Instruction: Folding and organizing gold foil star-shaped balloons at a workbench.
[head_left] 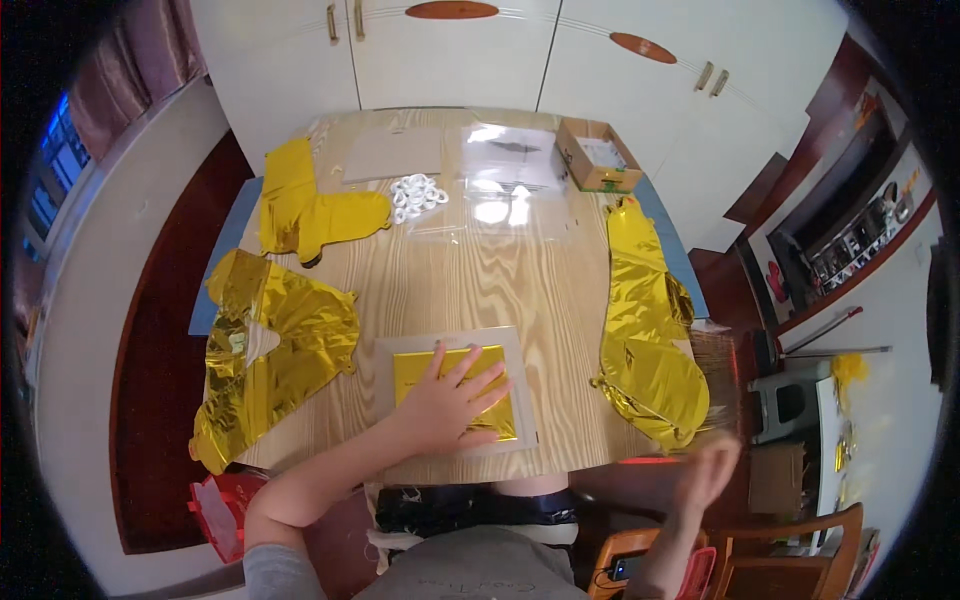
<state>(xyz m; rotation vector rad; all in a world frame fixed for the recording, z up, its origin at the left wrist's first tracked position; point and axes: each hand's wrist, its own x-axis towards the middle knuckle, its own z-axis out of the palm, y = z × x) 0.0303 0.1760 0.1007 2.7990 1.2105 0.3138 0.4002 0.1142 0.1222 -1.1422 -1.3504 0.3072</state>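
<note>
My left hand (450, 400) lies flat with spread fingers on a folded square of gold foil (408, 372). The foil rests on a pale square board (385, 400) near the table's front edge. Off the right front corner of the table, my right hand (708, 472) is raised with its fingers stretched out, slightly blurred, and nothing visible in it. Closest to it on the tabletop is a long, flat gold foil balloon (645, 310). Another flat foil balloon (285, 320) spreads over the left side, and a third foil balloon (305, 205) lies behind that one.
At the back of the wooden table (480, 290) are a heap of white rings (415, 197), clear plastic sheets (510, 190), a grey board (392, 155) and an open cardboard box (598, 155). A wooden chair (790, 560) stands at the lower right; a red bag (225, 510) is lower left.
</note>
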